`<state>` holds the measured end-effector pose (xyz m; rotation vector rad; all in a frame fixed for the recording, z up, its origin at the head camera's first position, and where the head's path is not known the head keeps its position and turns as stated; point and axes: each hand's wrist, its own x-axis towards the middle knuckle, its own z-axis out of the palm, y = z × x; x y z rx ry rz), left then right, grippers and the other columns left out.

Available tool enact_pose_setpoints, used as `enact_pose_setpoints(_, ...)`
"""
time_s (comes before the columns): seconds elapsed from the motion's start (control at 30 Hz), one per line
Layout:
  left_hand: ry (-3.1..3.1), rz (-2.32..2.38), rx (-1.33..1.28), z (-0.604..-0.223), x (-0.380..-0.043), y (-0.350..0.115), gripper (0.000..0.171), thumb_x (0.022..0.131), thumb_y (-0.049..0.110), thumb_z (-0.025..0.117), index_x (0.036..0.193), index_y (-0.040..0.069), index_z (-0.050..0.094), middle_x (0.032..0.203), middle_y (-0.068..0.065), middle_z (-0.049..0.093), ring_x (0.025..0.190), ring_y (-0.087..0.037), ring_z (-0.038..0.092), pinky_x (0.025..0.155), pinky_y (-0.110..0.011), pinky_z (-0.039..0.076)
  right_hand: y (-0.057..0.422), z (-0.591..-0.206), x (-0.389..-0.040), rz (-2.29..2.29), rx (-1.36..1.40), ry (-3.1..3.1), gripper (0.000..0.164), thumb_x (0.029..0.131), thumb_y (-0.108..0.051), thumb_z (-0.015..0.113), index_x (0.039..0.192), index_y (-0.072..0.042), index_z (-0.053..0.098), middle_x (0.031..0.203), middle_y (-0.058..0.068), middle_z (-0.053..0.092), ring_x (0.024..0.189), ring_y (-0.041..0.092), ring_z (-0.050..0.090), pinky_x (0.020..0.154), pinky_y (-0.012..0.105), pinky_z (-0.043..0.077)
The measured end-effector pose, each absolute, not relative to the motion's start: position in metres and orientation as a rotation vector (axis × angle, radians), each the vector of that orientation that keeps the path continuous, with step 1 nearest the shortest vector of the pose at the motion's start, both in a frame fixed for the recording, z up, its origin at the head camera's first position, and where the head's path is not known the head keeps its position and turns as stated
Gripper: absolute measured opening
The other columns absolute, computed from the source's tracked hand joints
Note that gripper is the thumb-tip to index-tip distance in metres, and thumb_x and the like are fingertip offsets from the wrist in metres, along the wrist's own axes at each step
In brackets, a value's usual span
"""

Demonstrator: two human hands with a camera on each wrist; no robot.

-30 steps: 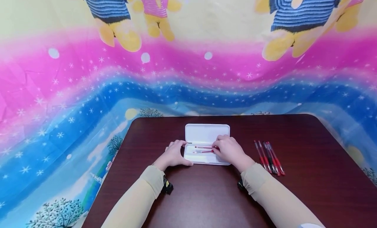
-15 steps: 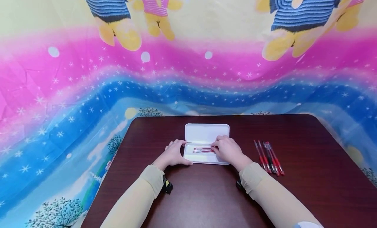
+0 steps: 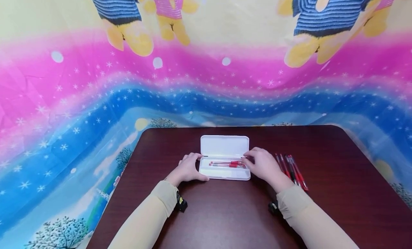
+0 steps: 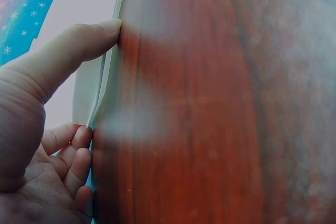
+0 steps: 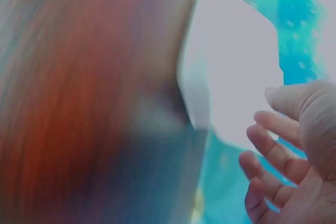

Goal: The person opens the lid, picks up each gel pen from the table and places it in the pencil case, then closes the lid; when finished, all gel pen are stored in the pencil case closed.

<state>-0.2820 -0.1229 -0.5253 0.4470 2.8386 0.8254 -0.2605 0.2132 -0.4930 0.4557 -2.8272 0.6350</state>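
Note:
A white pencil case [image 3: 212, 175] lies on the table with its lid raised at the back. Red pens [image 3: 227, 164] rest lengthwise inside it. My left hand [image 3: 187, 168] holds the case's left end, thumb at the front edge and fingers toward the back; the left wrist view shows the thumb and curled fingertips along the case's rim [image 4: 107, 72]. At the case's right end is my right hand [image 3: 265, 166], with thumb and fingers apart and nothing between them in the right wrist view, where the white case [image 5: 239, 61] appears beyond the fingertips.
Several red pens and a dark one lie side by side as a pen group [image 3: 294, 174] right of the case, partly behind my right hand. The dark brown table [image 3: 225, 220] ends at the back against a printed cloth [image 3: 206, 81].
My right hand has let go of a red pen in the case and moved right, off the case's interior. The pens' red grips now show. My left hand has kept its place.

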Motion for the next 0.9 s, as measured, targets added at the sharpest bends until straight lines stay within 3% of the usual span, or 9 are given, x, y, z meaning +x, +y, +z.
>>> enact_pose_setpoints(0.17, 2.828, 0.822, 0.428, -0.527, -0.281, -0.125, 0.103, 0.069, 0.055, 0.101, 0.153, 0.013, 0.058, 0.15, -0.01, 0.063, 0.141, -0.034, 0.051, 0.119, -0.058, 0.042, 0.261, -0.476, -0.249, 0.699, 0.189, -2.896, 0.044, 0.103, -0.04, 0.075, 0.131, -0.006, 0.078, 0.124, 0.022, 0.078, 0.111, 0.043, 0.073, 0.097, 0.063, 0.058)
enact_pose_setpoints(0.3, 2.823, 0.834, 0.43, -0.526, -0.281, -0.124, 0.104, 0.069, 0.055, 0.101, 0.154, 0.013, 0.058, 0.15, -0.01, 0.063, 0.141, -0.034, 0.05, 0.119, -0.058, 0.042, 0.31, -0.463, -0.238, 0.721, -0.014, -3.042, 0.063, 0.105, -0.046, 0.069, 0.142, 0.005, 0.067, 0.13, 0.033, 0.073, 0.113, 0.05, 0.069, 0.095, 0.066, 0.057)
enact_pose_setpoints(0.43, 2.827, 0.827, 0.435, -0.525, -0.281, -0.124, 0.104, 0.069, 0.055, 0.101, 0.154, 0.013, 0.058, 0.149, -0.01, 0.063, 0.14, -0.034, 0.051, 0.119, -0.058, 0.042, 0.35, -0.463, -0.228, 0.718, -0.151, -3.18, 0.072, 0.106, -0.045, 0.068, 0.143, 0.015, 0.058, 0.135, 0.042, 0.065, 0.112, 0.055, 0.066, 0.092, 0.066, 0.059)
enact_pose_setpoints(0.7, 2.833, 0.823, 0.437, -0.523, -0.28, -0.124, 0.104, 0.068, 0.056, 0.101, 0.153, 0.013, 0.058, 0.149, -0.01, 0.063, 0.14, -0.033, 0.051, 0.118, -0.058, 0.042, 0.374, -0.487, -0.219, 0.745, -0.251, -3.207, 0.064, 0.105, -0.039, 0.069, 0.136, 0.016, 0.062, 0.123, 0.04, 0.067, 0.092, 0.04, 0.066, 0.079, 0.054, 0.06)
enact_pose_setpoints(0.9, 2.836, 0.814, 0.437, -0.524, -0.281, -0.124, 0.104, 0.069, 0.057, 0.1, 0.154, 0.013, 0.058, 0.149, -0.009, 0.063, 0.14, -0.033, 0.051, 0.119, -0.057, 0.042, 0.374, -0.497, -0.216, 0.757, -0.312, -3.181, 0.062, 0.104, -0.037, 0.071, 0.136, 0.015, 0.064, 0.126, 0.041, 0.066, 0.091, 0.039, 0.064, 0.074, 0.048, 0.06)
